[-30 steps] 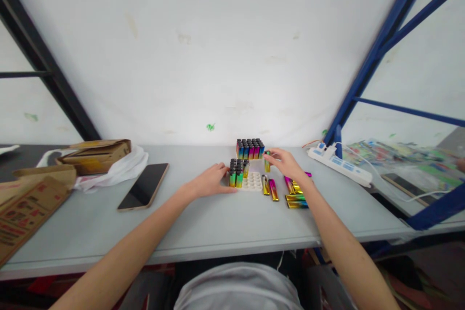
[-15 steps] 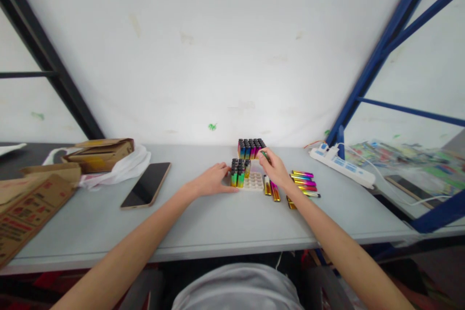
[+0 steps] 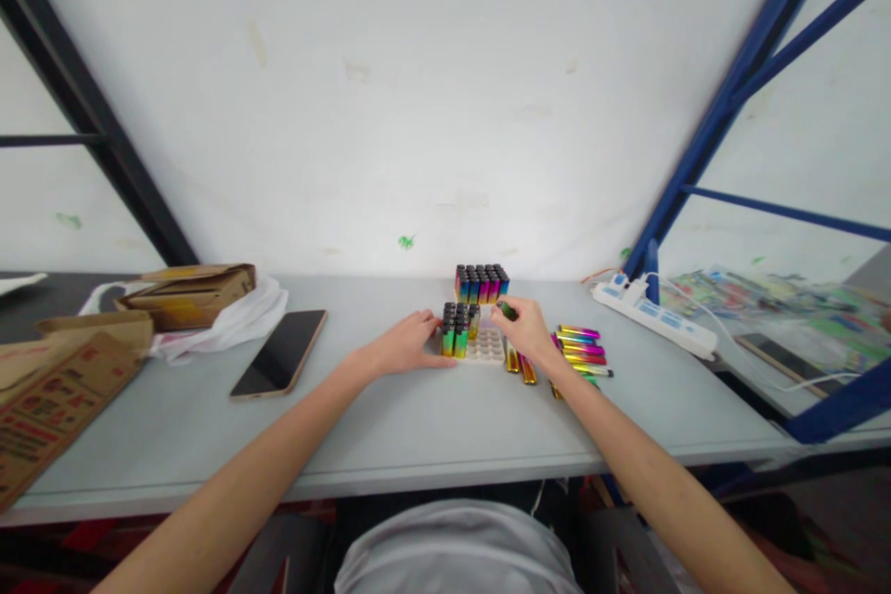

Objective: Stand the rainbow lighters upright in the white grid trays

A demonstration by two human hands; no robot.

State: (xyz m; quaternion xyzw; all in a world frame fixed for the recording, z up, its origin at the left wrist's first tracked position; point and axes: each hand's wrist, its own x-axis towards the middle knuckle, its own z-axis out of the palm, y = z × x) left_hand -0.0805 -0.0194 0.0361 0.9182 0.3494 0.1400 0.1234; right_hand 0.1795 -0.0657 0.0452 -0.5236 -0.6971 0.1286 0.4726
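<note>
A white tray with round holes (image 3: 485, 348) lies on the table before me. Several green-and-yellow lighters with black tops (image 3: 456, 334) stand upright in its left part, and a golden one (image 3: 474, 323) is beside them. My left hand (image 3: 412, 343) holds the tray's left side, thumb along the near corner and fingers by the standing lighters. Above the tray's right side, my right hand (image 3: 525, 325) pinches a dark green lighter (image 3: 507, 309), its lower end hidden by the fingers. Loose golden lighters (image 3: 527, 369) lie partly under that hand.
A packed block of lighters (image 3: 482, 283) stands behind the tray. More shiny lighters (image 3: 583, 348) lie beyond my right wrist. A phone (image 3: 282, 355), an opened carton (image 3: 73, 390) and a white plastic bag (image 3: 240, 329) are at left. A power strip (image 3: 654, 320) lies at right.
My right hand has turned slightly, and the lighter in its fingers is now seen tilted more to the side, above the tray. My left hand has stayed in place.
</note>
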